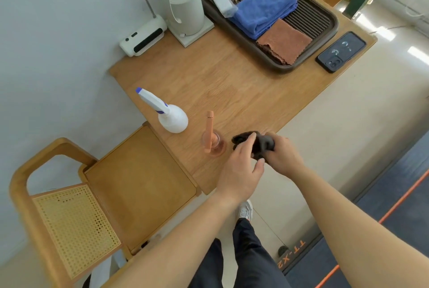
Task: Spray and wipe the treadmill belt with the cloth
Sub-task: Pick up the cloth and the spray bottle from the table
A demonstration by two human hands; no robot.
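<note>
A dark, bunched-up cloth is held between both my hands at the near edge of the wooden table. My left hand grips its left side with the fingers curled over it. My right hand holds its right side. A white spray bottle with a blue-tipped nozzle stands on the table to the left of my hands. The treadmill belt, dark with an orange stripe, lies at the lower right.
A small orange-tinted spray bottle stands just left of the cloth. A dark tray holds blue cloths and a brown cloth. A phone, a kettle and a wooden chair are nearby.
</note>
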